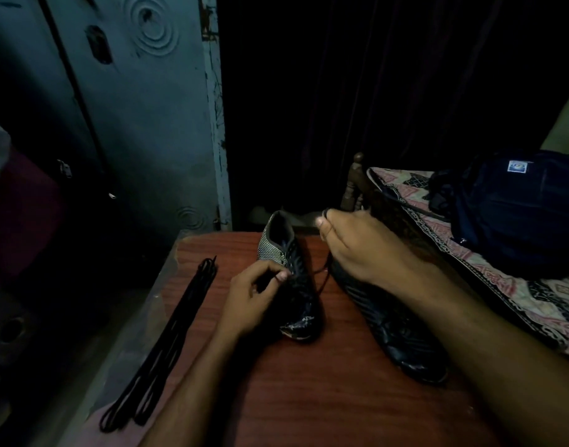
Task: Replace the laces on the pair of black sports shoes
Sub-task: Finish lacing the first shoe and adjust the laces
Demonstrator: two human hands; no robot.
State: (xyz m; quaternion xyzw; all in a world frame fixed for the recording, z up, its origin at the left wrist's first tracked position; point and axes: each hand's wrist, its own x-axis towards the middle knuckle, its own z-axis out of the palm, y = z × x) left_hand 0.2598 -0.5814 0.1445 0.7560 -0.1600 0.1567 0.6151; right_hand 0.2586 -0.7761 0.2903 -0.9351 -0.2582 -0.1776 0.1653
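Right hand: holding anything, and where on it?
The right hand pinches the black lace of the left shoe near its free end, pulled up from the eyelets. The left hand pinches at the eyelets.

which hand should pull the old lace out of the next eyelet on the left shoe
Left. The left hand already pinches at the eyelets of the shoe, while the right hand holds the freed lace up, away from the shoe.

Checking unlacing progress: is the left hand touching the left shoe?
Touching. The head view shows the left hand pinching at the eyelets of the left shoe.
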